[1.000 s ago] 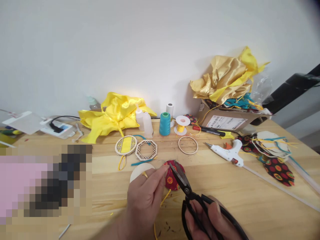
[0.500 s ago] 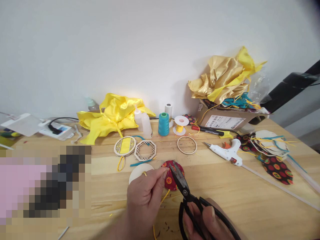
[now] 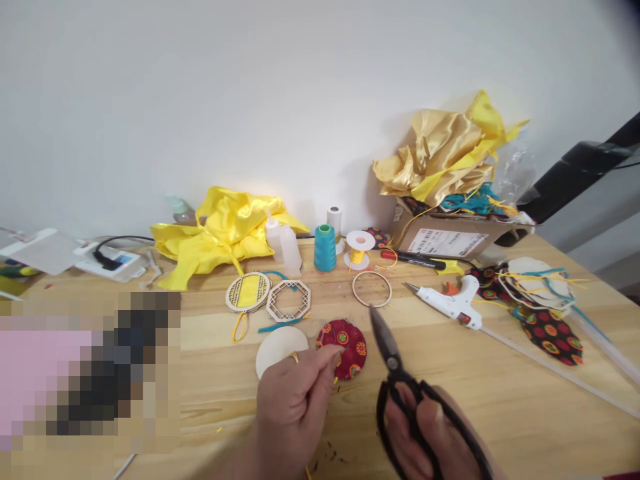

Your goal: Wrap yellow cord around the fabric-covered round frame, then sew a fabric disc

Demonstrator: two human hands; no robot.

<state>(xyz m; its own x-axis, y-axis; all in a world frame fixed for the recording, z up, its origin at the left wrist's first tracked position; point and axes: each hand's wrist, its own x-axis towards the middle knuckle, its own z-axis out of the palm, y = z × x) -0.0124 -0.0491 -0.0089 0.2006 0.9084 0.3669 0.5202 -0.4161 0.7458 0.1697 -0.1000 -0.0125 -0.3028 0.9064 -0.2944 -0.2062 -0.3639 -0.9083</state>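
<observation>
My left hand (image 3: 300,393) is closed in a pinch over the near edge of a dark red patterned fabric disc (image 3: 350,343). What sits between the fingertips is too small to make out. A plain cream disc (image 3: 280,347) lies partly behind that hand. In my right hand (image 3: 425,427) are black-handled scissors (image 3: 393,360), fingers through the loops, blades together and pointing away from me. Their tip is near a thin wooden ring (image 3: 354,293), apart from the fabric disc. A bit of yellow cord (image 3: 309,473) shows below my left hand.
A white glue gun (image 3: 450,303) lies right, before a cardboard box (image 3: 435,233) heaped with fabric. Yellow satin (image 3: 215,227), squeeze bottles (image 3: 290,250), a teal thread cone (image 3: 325,250) and a yellow spool (image 3: 357,250) stand behind. Lattice frames (image 3: 289,300) lie mid-table.
The scissors have moved right and toward me, away from the fabric disc, and their blades have come together. My left hand has lowered slightly. The yellow cord beside it shows less.
</observation>
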